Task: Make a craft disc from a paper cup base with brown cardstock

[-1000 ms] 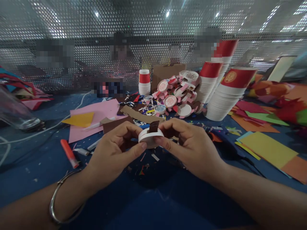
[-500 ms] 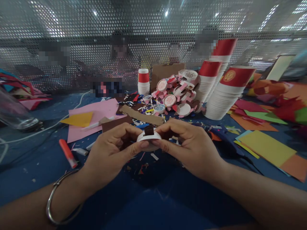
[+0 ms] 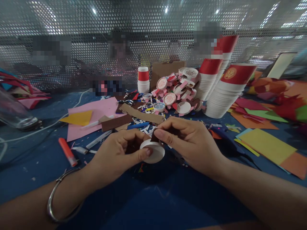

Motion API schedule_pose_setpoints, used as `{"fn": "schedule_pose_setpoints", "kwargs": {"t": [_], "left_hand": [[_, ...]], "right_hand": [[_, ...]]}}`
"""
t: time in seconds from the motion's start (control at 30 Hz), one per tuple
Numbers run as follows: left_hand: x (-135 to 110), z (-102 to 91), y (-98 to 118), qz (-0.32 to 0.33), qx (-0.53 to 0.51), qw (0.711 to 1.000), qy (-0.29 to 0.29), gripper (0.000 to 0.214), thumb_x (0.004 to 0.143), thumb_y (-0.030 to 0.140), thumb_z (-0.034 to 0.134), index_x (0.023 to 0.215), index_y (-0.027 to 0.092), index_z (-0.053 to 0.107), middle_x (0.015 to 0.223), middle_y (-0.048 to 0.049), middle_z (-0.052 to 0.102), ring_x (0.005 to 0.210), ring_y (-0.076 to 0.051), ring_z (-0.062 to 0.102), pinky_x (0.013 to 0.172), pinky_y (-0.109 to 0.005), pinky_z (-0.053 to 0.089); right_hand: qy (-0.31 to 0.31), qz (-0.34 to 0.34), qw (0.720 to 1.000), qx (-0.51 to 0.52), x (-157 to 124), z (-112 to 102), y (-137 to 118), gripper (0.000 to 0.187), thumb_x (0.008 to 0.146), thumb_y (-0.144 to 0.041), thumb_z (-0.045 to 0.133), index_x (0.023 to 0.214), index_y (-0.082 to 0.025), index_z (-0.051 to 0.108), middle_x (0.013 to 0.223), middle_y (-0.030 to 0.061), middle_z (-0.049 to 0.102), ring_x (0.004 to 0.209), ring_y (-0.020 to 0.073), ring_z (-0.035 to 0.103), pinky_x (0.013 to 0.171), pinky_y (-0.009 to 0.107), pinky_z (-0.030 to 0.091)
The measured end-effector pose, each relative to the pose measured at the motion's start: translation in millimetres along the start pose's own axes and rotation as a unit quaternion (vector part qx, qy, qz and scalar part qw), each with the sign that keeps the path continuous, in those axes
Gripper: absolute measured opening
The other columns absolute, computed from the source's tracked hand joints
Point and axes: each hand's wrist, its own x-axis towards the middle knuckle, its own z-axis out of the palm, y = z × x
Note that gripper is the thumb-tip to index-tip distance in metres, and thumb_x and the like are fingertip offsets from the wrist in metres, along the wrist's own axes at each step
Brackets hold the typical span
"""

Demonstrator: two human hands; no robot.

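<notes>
Hands meet at centre, low over the blue table (image 3: 153, 198). Left hand (image 3: 120, 156) curled, fingers closed round a white cup base (image 3: 153, 151) w/ thumb pressed on its near rim; disc tilted toward camera, held just above table. Right hand (image 3: 189, 142) pinched shut: thumb & forefinger clamp a small brown paper piece (image 3: 154, 137), which touches the far edge of the cup base. Other right fingers folded under. Both forearms come in from the bottom corners, wrists level; metal bangle (image 3: 56, 201) on left wrist.

Round about: orange marker (image 3: 67, 151) to the left, pink paper sheet (image 3: 96, 115) w/ yellow triangle (image 3: 78, 118) on it, brown card strip (image 3: 141, 115) just behind the hands. Farther back a pile of cut cup bases (image 3: 177, 92), and stacks of red-and-white paper cups (image 3: 227, 92) at right. Coloured paper sheets (image 3: 268, 143) far right.
</notes>
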Motion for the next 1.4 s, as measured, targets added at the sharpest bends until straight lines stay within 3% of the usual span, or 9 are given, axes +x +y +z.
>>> {"fn": "schedule_pose_setpoints", "kwargs": {"t": [0.23, 0.8, 1.13, 1.3, 1.4], "left_hand": [[4.6, -2.6, -0.7, -0.008, 0.002, 1.0, 0.015, 0.016, 0.082, 0.034, 0.082, 0.091, 0.022, 0.077, 0.09, -0.002, 0.076, 0.082, -0.016, 0.068, 0.075, -0.024, 0.055], [2.3, -3.8, -3.4, -0.043, -0.069, 0.996, -0.032, 0.016, 0.086, 0.035, 0.079, 0.096, 0.023, 0.078, 0.09, -0.0018, 0.076, 0.078, -0.014, 0.066, 0.071, -0.022, 0.053], [-1.2, 0.7, 0.6, -0.055, -0.082, 0.995, 0.002, 0.015, 0.087, 0.031, 0.078, 0.099, 0.023, 0.074, 0.094, -0.0006, 0.075, 0.083, -0.014, 0.067, 0.076, -0.023, 0.053], [1.7, -2.2, -1.4, -0.081, -0.15, 0.982, 0.084, 0.017, 0.086, 0.027, 0.08, 0.1, 0.024, 0.072, 0.095, 0.0012, 0.075, 0.085, -0.011, 0.067, 0.077, -0.019, 0.053], [4.9, -3.5, -2.2, -0.089, -0.194, 0.969, 0.121, 0.019, 0.084, 0.026, 0.08, 0.1, 0.022, 0.071, 0.094, 0.0, 0.074, 0.084, -0.012, 0.066, 0.077, -0.02, 0.055]], "right_hand": [[-0.007, 0.015, 0.999, 0.036, 2.8, -0.2, 2.6, 0.018, 0.097, -0.031, 0.068, 0.087, -0.017, 0.073, 0.08, 0.0001, 0.071, 0.074, 0.0125, 0.061, 0.067, 0.023, 0.047], [-0.011, 0.041, 0.999, 0.021, 6.6, 0.1, 5.9, 0.021, 0.098, -0.028, 0.064, 0.084, -0.016, 0.072, 0.074, -0.0016, 0.065, 0.068, 0.0106, 0.054, 0.061, 0.024, 0.042], [0.001, 0.034, 0.999, -0.023, 8.1, -3.8, 4.2, 0.02, 0.099, -0.027, 0.064, 0.083, -0.018, 0.073, 0.074, -0.0025, 0.067, 0.068, 0.0094, 0.056, 0.062, 0.021, 0.043], [0.03, 0.085, 0.996, -0.003, 9.9, -4.8, 0.5, 0.02, 0.099, -0.032, 0.062, 0.089, -0.018, 0.073, 0.07, -0.0033, 0.062, 0.06, 0.0088, 0.05, 0.055, 0.022, 0.039], [0.003, 0.122, 0.993, -0.007, 9.5, -3.0, 0.9, 0.021, 0.099, -0.035, 0.061, 0.092, -0.019, 0.072, 0.077, -0.0011, 0.065, 0.066, 0.0111, 0.055, 0.059, 0.023, 0.043]]}}
